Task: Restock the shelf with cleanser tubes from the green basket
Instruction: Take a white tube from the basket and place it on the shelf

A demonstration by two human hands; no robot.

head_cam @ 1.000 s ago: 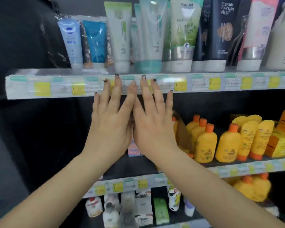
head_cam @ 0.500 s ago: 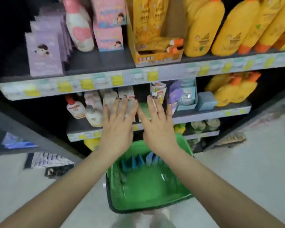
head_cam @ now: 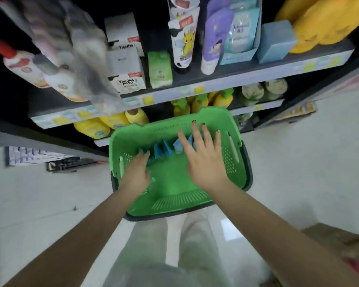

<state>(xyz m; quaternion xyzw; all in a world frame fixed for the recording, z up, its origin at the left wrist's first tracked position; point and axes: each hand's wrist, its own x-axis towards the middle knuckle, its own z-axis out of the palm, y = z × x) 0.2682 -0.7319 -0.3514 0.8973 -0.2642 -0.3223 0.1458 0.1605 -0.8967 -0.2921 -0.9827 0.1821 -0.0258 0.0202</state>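
- We are looking down on our right hand (head_cam: 205, 160), hovering over the green basket (head_cam: 234, 158) with fingers straight and spread, holding nothing.
- We are dipping our left hand (head_cam: 136, 175) into the basket; its fingertips are hidden among the tubes, so grip cannot be told.
- We are seeing blue cleanser tubes (head_cam: 164, 149) standing in a row against the basket's far wall, long axes roughly upright.
- Beyond, the shelf (head_cam: 247, 74) is carrying tubes, boxes and yellow bottles (head_cam: 104, 126).

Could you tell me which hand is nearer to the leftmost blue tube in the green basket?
Left. The left hand reaches its fingertips to that tube; the right hand hovers over tubes further right.
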